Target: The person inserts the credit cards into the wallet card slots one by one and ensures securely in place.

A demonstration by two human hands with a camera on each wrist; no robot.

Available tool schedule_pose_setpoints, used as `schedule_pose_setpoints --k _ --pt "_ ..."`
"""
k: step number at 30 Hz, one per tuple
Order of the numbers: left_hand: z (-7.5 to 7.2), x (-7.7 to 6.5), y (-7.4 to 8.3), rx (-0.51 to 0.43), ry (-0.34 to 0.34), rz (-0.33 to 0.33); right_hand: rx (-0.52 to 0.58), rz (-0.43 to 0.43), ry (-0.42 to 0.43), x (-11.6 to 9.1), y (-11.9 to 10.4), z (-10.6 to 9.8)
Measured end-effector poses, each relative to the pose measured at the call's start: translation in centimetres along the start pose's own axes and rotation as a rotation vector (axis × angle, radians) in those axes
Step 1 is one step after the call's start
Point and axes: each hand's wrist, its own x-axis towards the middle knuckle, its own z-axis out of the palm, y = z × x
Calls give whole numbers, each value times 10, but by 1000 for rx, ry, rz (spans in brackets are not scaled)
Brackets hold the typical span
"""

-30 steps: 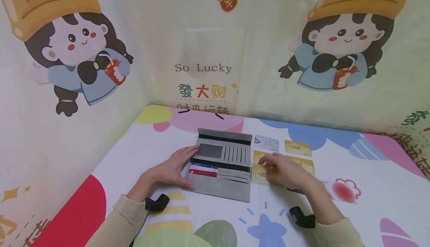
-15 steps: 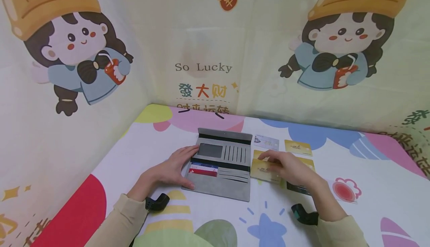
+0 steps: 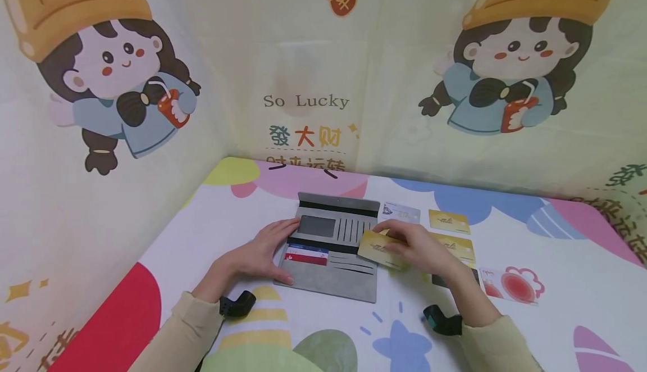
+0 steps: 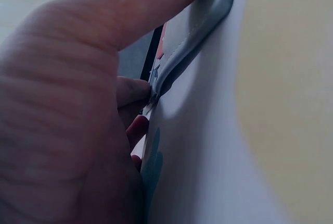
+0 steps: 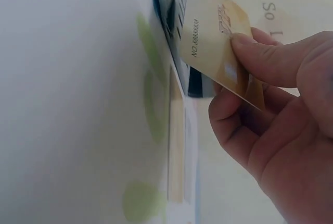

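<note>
A grey wallet [image 3: 326, 282] lies unfolded on the table in the head view. A red, white and blue card [image 3: 305, 255] sits in its left slot. My left hand [image 3: 255, 254] rests along the wallet's left edge, thumb at the near corner; the thumb [image 4: 156, 0] touches that corner in the left wrist view. My right hand [image 3: 422, 248] pinches a gold card [image 3: 376, 247] between thumb and fingers, tilted above the wallet's right side. Printed digits show on this card [image 5: 205, 31] in the right wrist view.
Right of the wallet lie a silver card [image 3: 401, 212], two gold cards [image 3: 449, 222], a dark card [image 3: 440, 280] partly behind the wrist, and a white card with red circles [image 3: 515, 286]. A patterned cloth [image 3: 303, 327] covers the table; printed curtains [image 3: 303, 51] stand behind and left.
My right hand has taken hold of the nearer gold card, lifted it off the table and moved it left over the wallet's right edge. The left hand and wallet have stayed put.
</note>
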Motion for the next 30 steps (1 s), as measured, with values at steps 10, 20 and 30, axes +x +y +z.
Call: schedule_pose_setpoints --k 10,20,30 --pt "0 -2 0 -11 17 31 19 -6 -6 15 -12 12" --pt "-1 -1 1 -12 11 34 37 -23 -39 24 -23 25" --pt "-1 -1 1 -11 5 24 16 7 -69 29 -25 38"
